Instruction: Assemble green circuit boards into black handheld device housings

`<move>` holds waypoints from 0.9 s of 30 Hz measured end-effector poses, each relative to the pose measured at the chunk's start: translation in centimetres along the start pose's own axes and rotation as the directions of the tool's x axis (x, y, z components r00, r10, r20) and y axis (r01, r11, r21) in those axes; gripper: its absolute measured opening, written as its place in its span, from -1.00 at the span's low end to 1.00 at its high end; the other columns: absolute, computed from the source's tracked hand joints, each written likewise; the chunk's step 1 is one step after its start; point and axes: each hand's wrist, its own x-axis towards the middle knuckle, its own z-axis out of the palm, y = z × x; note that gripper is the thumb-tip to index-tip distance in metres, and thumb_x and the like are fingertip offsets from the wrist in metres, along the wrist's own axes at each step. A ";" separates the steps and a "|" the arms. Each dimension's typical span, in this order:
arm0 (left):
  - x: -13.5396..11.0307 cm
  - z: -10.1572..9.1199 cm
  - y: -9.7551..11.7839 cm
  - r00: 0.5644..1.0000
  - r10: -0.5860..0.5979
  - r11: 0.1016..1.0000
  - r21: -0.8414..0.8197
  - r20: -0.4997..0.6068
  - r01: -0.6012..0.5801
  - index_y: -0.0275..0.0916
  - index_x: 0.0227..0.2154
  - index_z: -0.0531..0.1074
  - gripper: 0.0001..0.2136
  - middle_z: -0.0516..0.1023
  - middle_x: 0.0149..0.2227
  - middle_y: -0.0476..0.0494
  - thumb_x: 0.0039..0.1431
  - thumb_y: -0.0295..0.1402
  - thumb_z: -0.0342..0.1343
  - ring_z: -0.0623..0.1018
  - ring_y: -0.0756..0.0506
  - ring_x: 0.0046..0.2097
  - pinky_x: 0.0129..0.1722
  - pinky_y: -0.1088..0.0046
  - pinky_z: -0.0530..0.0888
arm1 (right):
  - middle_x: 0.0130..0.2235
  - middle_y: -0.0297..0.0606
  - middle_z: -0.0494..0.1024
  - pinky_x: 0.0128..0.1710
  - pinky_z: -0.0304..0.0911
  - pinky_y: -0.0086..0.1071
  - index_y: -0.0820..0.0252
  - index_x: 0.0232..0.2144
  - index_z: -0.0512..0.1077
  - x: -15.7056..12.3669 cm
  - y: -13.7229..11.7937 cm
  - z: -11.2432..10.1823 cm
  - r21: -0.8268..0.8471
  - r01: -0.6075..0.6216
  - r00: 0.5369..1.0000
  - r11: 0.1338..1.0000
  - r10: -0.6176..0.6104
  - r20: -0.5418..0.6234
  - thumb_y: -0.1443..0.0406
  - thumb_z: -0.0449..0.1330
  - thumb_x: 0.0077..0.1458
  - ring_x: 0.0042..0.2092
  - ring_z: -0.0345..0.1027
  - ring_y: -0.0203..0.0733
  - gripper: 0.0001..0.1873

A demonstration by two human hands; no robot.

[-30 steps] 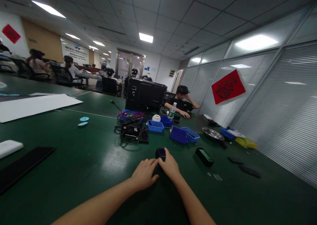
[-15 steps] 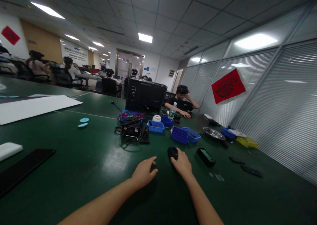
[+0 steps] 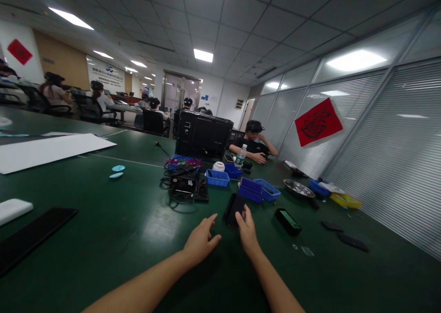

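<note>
My right hand (image 3: pixel 247 230) grips a black rectangular box (image 3: pixel 234 209) by its right side, thumb on the near face. The box is tilted, with a plain dark side toward me; its inside is hidden. My left hand (image 3: pixel 201 240) is just left of it, apart from it, thumb and fingers spread with nothing in them. To the right on the green table lies a similar black case (image 3: pixel 288 221) with a green circuit board in it. Near that case are a small white ring (image 3: pixel 295 247) and a clear plastic piece (image 3: pixel 308 251).
Ahead stand blue bins (image 3: pixel 217 178), a bundle of cables with a black device (image 3: pixel 182 184), a bottle (image 3: pixel 240 156) and a monitor (image 3: pixel 204 134). A metal bowl (image 3: pixel 299 188) and dark flat pieces (image 3: pixel 353 242) lie right. Another person (image 3: pixel 254 143) sits across the table.
My right hand has turned the black box, swinging it slightly left and upright so a plain side shows instead of its hollow face. My left hand has barely moved.
</note>
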 end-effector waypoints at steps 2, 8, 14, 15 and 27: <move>0.0 -0.1 0.3 1.000 0.007 1.000 0.012 -0.014 -0.006 -0.07 0.12 -0.01 -0.42 0.31 -0.14 -0.05 0.01 -0.31 0.01 0.37 0.06 -0.39 -0.26 0.51 0.33 | -0.03 -0.11 0.35 -0.22 0.28 -0.25 0.13 0.13 -0.06 -0.5 0.6 1.5 0.138 -0.096 0.988 0.986 0.078 0.131 0.05 -0.06 0.06 -0.07 0.29 -0.08 -0.37; -0.1 -0.4 0.7 1.000 0.011 0.997 0.080 0.004 -0.012 -0.14 -0.20 0.36 -0.77 0.30 -0.28 -0.04 0.04 -0.32 0.00 0.38 0.02 -0.32 -0.31 0.54 0.30 | -0.27 -0.16 0.46 -0.46 0.29 -0.29 0.14 0.01 0.14 -1.3 1.4 2.6 0.199 -0.245 0.911 0.949 0.155 0.382 0.02 -0.01 0.00 -0.35 0.39 -0.12 -0.45; 0.0 -0.4 0.5 0.999 -0.029 0.983 0.180 -0.031 0.035 -0.14 -0.29 0.38 -0.84 0.32 -0.28 -0.04 0.04 -0.35 -0.01 0.38 -0.02 -0.23 -0.25 0.52 0.27 | -0.32 -0.17 0.48 -0.21 0.25 -0.25 0.20 -0.20 0.38 -0.4 0.1 0.0 -0.404 0.170 0.983 0.899 -0.128 0.130 0.15 -0.07 0.07 -0.28 0.36 -0.13 -0.64; 0.0 -0.4 0.5 0.999 -0.035 0.981 0.189 -0.036 0.042 -0.15 -0.29 0.37 -0.84 0.32 -0.28 -0.04 0.04 -0.37 -0.02 0.38 -0.02 -0.23 -0.26 0.52 0.27 | -0.27 -0.16 0.47 -0.14 0.21 -0.27 0.20 -0.22 0.39 -0.3 -0.3 -0.5 -0.480 0.226 0.974 0.848 -0.207 0.093 0.18 -0.09 0.09 -0.22 0.34 -0.13 -0.65; -0.3 -0.4 0.6 1.000 0.022 0.985 0.174 0.000 -0.022 -0.13 -0.07 0.23 -0.63 0.38 -0.30 -0.03 -0.01 -0.42 -0.02 0.38 -0.03 -0.28 -0.28 0.51 0.26 | -0.03 -0.04 0.29 -0.24 0.19 -0.27 0.21 0.03 0.21 1.3 1.5 -3.0 -0.886 0.096 0.995 0.454 -0.025 0.095 0.17 -0.02 0.05 -0.08 0.21 0.00 -0.51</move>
